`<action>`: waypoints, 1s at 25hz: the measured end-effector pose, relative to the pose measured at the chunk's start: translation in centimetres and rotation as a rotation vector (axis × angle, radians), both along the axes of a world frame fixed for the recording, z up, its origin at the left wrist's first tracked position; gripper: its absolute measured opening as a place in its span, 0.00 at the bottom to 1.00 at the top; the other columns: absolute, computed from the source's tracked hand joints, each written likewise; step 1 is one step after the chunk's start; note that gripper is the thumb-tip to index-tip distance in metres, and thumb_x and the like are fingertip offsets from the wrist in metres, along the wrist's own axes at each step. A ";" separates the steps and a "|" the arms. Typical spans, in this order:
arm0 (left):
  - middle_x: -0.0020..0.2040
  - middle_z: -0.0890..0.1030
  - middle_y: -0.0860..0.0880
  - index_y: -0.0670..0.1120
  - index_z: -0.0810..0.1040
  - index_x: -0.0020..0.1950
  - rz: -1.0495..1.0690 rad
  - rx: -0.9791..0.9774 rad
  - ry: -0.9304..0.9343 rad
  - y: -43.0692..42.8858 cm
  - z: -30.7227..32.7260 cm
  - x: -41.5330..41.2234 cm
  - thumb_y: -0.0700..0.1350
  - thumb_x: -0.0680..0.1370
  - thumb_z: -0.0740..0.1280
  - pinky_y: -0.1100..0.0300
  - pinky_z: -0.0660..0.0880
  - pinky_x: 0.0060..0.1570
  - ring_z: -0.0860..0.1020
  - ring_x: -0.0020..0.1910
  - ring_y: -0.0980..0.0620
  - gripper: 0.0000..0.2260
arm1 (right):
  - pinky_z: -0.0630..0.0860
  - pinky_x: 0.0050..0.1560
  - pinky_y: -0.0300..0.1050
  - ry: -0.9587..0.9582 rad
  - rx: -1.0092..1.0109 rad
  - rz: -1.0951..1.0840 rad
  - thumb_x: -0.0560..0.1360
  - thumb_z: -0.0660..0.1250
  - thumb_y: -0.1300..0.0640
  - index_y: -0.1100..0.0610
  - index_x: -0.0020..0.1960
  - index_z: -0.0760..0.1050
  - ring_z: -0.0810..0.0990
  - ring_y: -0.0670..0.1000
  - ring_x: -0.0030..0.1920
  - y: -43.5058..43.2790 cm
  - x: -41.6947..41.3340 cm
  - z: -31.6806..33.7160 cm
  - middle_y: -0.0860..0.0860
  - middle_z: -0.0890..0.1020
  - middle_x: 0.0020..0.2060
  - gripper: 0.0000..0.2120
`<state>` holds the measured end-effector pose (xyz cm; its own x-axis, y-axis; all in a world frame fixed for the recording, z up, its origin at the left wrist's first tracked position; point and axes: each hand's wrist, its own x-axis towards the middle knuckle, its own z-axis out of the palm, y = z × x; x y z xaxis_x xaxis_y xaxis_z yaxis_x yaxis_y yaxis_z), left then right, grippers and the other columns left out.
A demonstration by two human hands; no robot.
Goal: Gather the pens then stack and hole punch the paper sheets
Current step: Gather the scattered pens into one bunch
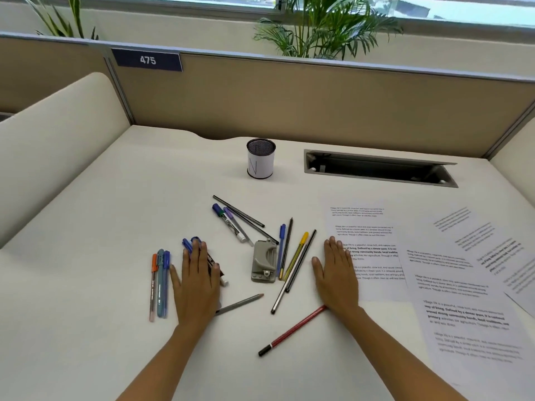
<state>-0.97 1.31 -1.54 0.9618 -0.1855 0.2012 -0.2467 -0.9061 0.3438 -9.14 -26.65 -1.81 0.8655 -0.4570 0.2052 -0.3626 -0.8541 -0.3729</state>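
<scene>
Several pens and pencils lie scattered across the white desk around a grey hole punch [263, 264]. My left hand [195, 280] rests flat, palm down, on top of a few blue pens and a marker [189, 243]. Three pens [159, 285] lie side by side just left of it. My right hand [337, 273] lies flat on the desk, its fingers touching the edge of a printed paper sheet [373, 256]. A red pencil [292, 331] runs out from under my right wrist. A mesh pen cup [260, 162] stands empty at the back.
More printed sheets [469, 322] lie spread loosely over the right side of the desk. A recessed cable tray [379, 169] opens at the back right. Beige partition walls [289, 96] close the desk at the back and sides. A grey pencil [240, 303] lies between my hands.
</scene>
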 end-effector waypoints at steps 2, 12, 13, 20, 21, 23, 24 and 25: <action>0.77 0.58 0.48 0.45 0.54 0.77 -0.016 -0.057 0.018 0.0 0.1 -0.1 0.54 0.79 0.44 0.41 0.50 0.72 0.56 0.76 0.48 0.28 | 0.44 0.76 0.43 -0.052 0.111 -0.034 0.78 0.46 0.44 0.60 0.75 0.58 0.54 0.50 0.77 0.5 -0.2 0.9 0.54 0.61 0.76 0.31; 0.49 0.80 0.51 0.48 0.79 0.51 -0.415 -0.155 -0.016 0.0 4.1 -3.2 0.44 0.72 0.72 0.59 0.66 0.49 0.77 0.51 0.48 0.09 | 0.71 0.42 0.43 -0.233 0.382 -0.505 0.74 0.68 0.57 0.58 0.52 0.72 0.76 0.52 0.41 9.9 -6.1 5.7 0.53 0.78 0.42 0.09; 0.46 0.80 0.52 0.49 0.79 0.49 -0.439 -0.129 0.028 0.0 4.2 -3.6 0.45 0.71 0.74 0.59 0.66 0.46 0.77 0.48 0.49 0.09 | 0.70 0.42 0.43 -0.157 0.405 -0.544 0.74 0.68 0.55 0.58 0.50 0.72 0.76 0.51 0.40 10.7 -6.4 5.6 0.52 0.78 0.41 0.10; 0.34 0.77 0.53 0.49 0.77 0.37 -0.503 -0.002 0.064 -0.7 4.3 -3.8 0.46 0.64 0.79 0.57 0.67 0.36 0.75 0.35 0.49 0.11 | 0.66 0.40 0.43 0.089 0.345 -0.616 0.76 0.66 0.55 0.61 0.47 0.71 0.70 0.51 0.37 12.7 -5.9 6.4 0.53 0.79 0.40 0.09; 0.34 0.77 0.53 0.49 0.77 0.36 -0.505 0.027 0.079 -0.7 4.4 -3.6 0.46 0.64 0.79 0.56 0.67 0.36 0.75 0.35 0.49 0.11 | 0.65 0.40 0.43 0.095 0.352 -0.620 0.76 0.66 0.56 0.61 0.48 0.71 0.70 0.51 0.37 12.7 -5.8 6.6 0.54 0.79 0.40 0.08; 0.33 0.77 0.52 0.49 0.77 0.36 -0.515 0.071 0.112 -1.0 4.3 -3.4 0.47 0.65 0.78 0.56 0.68 0.37 0.75 0.35 0.49 0.10 | 0.64 0.39 0.42 0.113 0.378 -0.627 0.74 0.67 0.59 0.62 0.48 0.71 0.71 0.52 0.37 12.6 -5.4 6.9 0.55 0.80 0.41 0.08; 0.34 0.78 0.52 0.48 0.78 0.36 -0.519 0.090 0.120 -1.2 4.3 -3.4 0.47 0.66 0.77 0.56 0.68 0.37 0.75 0.36 0.48 0.09 | 0.64 0.39 0.42 0.120 0.397 -0.631 0.73 0.68 0.59 0.62 0.48 0.71 0.72 0.52 0.38 12.4 -5.3 7.0 0.55 0.80 0.41 0.08; 0.36 0.78 0.51 0.48 0.78 0.39 -0.511 0.106 0.137 -1.4 4.6 -3.4 0.48 0.70 0.75 0.56 0.68 0.39 0.76 0.38 0.48 0.07 | 0.64 0.38 0.42 0.125 0.414 -0.634 0.73 0.68 0.59 0.62 0.48 0.72 0.72 0.53 0.38 12.3 -5.2 7.0 0.55 0.80 0.41 0.08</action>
